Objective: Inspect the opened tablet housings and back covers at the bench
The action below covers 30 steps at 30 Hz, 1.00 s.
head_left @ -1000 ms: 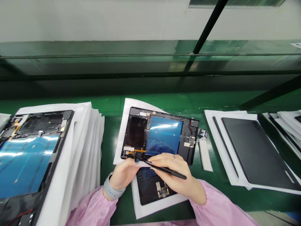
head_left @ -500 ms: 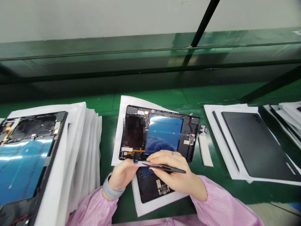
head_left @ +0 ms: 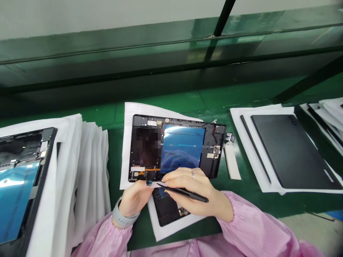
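An opened tablet [head_left: 146, 146] with a blue-filmed battery [head_left: 182, 146] lies on a white foam sheet [head_left: 125, 142]. My left hand [head_left: 136, 196], with a grey watch band, is closed at the tablet's lower left edge, thumb along the white sheet there. What its fingers hold is hidden. My right hand [head_left: 195, 189] grips black tweezers [head_left: 187, 193], their tip pointing left close to my left thumb. The right hand covers part of the battery's lower edge. Below both hands, a second opened tablet [head_left: 167, 210] lies partly hidden on another white sheet.
To the left stand stacked white foam sheets [head_left: 91, 171] beside another opened tablet [head_left: 18, 189]. At right a dark back cover [head_left: 292, 153] and a thin black strip [head_left: 255, 148] rest on white sheets. A white strip [head_left: 232, 162] lies on the green table [head_left: 249, 203].
The whole view has shifted slightly, so most things sit a little higher and further left. Both hands keep nearly the same place at the tablet's lower edge, tweezers still held.
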{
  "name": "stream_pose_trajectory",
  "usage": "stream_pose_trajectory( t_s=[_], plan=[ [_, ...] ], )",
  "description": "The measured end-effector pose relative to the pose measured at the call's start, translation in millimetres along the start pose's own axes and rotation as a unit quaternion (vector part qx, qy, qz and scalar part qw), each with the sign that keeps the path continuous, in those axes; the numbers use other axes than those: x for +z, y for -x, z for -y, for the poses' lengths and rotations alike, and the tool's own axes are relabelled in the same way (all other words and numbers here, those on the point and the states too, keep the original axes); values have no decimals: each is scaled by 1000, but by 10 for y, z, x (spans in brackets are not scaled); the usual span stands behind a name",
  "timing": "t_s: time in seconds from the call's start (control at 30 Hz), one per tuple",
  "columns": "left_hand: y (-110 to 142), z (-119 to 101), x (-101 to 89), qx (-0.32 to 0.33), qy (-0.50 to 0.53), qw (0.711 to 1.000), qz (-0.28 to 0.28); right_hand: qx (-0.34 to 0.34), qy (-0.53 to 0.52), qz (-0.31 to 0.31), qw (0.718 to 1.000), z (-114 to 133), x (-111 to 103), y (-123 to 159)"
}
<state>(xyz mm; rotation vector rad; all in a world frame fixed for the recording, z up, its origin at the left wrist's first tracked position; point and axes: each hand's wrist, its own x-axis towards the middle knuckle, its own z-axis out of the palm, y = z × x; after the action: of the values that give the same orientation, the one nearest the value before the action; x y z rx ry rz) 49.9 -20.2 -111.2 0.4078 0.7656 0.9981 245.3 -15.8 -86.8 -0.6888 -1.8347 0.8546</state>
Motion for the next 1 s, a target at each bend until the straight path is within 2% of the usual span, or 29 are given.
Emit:
stream_pose_trajectory(
  t_s=[0.3,0.53,0.67,1.0],
  plan=[
    [4,16,-7,23,-3,1000,-13,10,14,-12,1000,15,15,13],
    [-11,2,32,9,0,1000,-23,14,0,22,1000,19,-2,-4],
    [-9,-11,36,5,5,1000,-24,12,27,34,999,33,-16,-7],
    [5,95,-127,-15,11,999,-35,-11,88,48,995,17,4,30]
  ],
)
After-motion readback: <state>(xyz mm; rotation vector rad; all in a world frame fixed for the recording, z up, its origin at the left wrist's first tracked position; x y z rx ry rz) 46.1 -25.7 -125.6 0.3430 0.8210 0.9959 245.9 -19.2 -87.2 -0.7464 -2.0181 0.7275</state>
